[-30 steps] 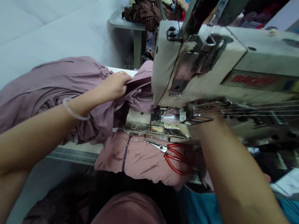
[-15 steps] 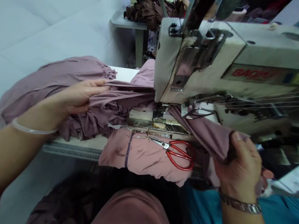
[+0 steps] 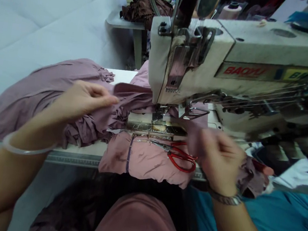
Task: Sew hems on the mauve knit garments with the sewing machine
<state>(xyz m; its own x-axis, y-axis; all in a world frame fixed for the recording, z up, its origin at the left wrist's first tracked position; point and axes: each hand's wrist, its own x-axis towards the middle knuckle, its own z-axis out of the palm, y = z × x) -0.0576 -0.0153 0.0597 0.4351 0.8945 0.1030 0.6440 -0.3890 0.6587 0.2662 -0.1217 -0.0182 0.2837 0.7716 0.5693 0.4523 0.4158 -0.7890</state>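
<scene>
A strip of mauve fabric [image 3: 134, 90] runs under the needle area of a white sewing machine [image 3: 191, 60]. Left of the needle, my left hand [image 3: 85, 99] is closed with thumb and fingers together, over the gathered cloth; whether cloth is between the fingertips is hidden. My right hand [image 3: 219, 157], smeared by motion, pinches a mauve fabric piece [image 3: 195, 137] just right of the presser foot [image 3: 158, 117]. Red-handled scissors [image 3: 181, 158] lie on a padded pink cloth roll [image 3: 148, 160] at the machine's front edge, close to my right hand.
A big mauve fabric pile [image 3: 39, 90] covers the left end of the table beside the tiled wall [image 3: 23, 9]. Blue cloth [image 3: 276, 220] hangs at lower right. Behind stands another table with brown cloth [image 3: 147, 9]. Thread lines run along the machine's front.
My left hand has come off the stretched strip and closed, its fingertips shifted slightly right. My right hand has moved left toward the needle with fabric. The view has shifted a little.
</scene>
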